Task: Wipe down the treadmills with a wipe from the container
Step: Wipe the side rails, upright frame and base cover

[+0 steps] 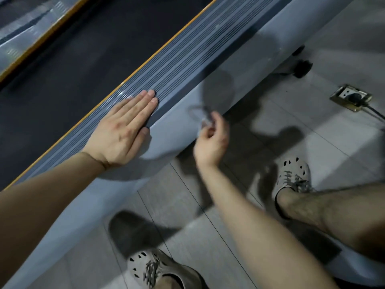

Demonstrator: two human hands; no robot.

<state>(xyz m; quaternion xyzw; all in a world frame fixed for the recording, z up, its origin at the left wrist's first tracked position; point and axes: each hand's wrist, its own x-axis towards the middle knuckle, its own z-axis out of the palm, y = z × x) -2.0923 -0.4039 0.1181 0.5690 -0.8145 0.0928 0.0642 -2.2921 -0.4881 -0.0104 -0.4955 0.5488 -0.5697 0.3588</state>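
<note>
The person's two bare forearms reach in from the bottom edge, closest to the lens. The left hand (125, 126) lies flat, palm down, with its fingers straight and together. It presses on the grey ribbed side rail (183, 51) of the treadmill (270, 32), its thumb hangs over the rail's outer edge, and it holds nothing. The right hand (210, 140) sits lower and just beside it. Its fingers are curled, pinching a thin, pale, crumpled wipe (201, 118), which is blurred. The wipe lies in front of the treadmill's smooth pale grey side cover (173, 132); whether it touches the cover cannot be told.

Past the rail, a narrow yellow strip (116, 88) borders the black running belt (62, 69). On the belt's far side runs another yellow-edged grey rail (23, 36), also blurred. A black foot (302, 67) shows under the treadmill's side. On the grey tiled floor (333, 142) stand the person's two beige perforated clogs, one at the right (291, 174) and one at the bottom (154, 270). Farther right, a brass floor socket (350, 97) holds a black plug.
</note>
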